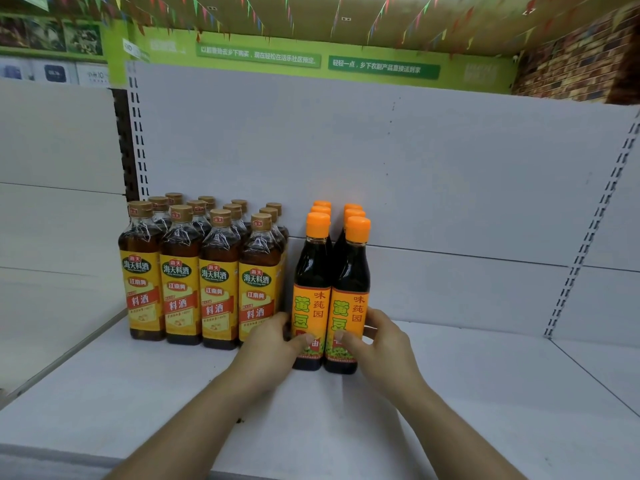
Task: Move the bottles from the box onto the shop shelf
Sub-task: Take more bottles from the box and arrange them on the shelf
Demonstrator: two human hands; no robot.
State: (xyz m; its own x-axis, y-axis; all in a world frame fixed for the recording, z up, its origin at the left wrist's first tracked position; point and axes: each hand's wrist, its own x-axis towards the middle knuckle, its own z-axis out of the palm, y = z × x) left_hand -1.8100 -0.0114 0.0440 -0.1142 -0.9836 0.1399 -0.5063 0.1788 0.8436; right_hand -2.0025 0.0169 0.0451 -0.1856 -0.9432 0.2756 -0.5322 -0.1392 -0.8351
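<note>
You are standing at the white shelf (450, 393), and everything here is told from the two front orange-capped bottles. To their left, the yellow-label bottles (201, 282) are standing in neat rows, with the nearest one just beside your left hand. Your left hand (273, 344) is wrapping around the low part of the left front bottle (310, 292), thumb across the label, fingers going behind where you cannot see them. Right beside it and touching, the right front bottle (349, 299) is sitting in your right hand (377, 344), which is holding it the same way from the other side. Behind these two, more orange caps (353, 209) are lining up toward the back wall (450, 174). The box is not showing, so you cannot tell how many bottles are left in it. I think you are setting this pair down and making it straight. Keep both bottles standing flat on the shelf. Push them gently so they are touching the ones behind and the labels are facing you. Let go slowly, one hand at a time, so nothing is tipping. To the right of the pair, the shelf is bare, so the next bottles are probably going there.
</note>
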